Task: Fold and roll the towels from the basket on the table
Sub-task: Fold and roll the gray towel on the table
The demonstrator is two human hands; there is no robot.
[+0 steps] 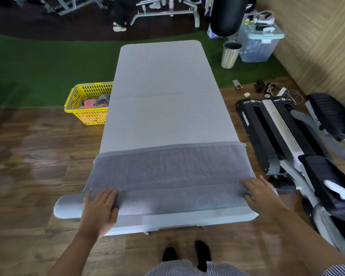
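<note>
Long grey table (pixel 159 92), bare over its far two thirds. Across the near end, a grey towel (pixel 171 168), spread flat side to side, its near edge turned over into a low fold or first roll along the table's width. Just beside the near left corner, jutting past the table edge, a pale grey roll (pixel 67 207): probably a finished towel, though not certain. On the floor to the left, touching the table's side, a yellow basket (pixel 78 100) with pink and grey towels (pixel 95 101) bunched inside. Left hand (pixel 101 206) palm down on the turned edge, fingers loosely curved over it, pressing, not clearly gripping. Right hand (pixel 261 191) flat on the right end of the same edge, fingers straight. Judged early: one towel barely begun, several left in the basket.
</note>
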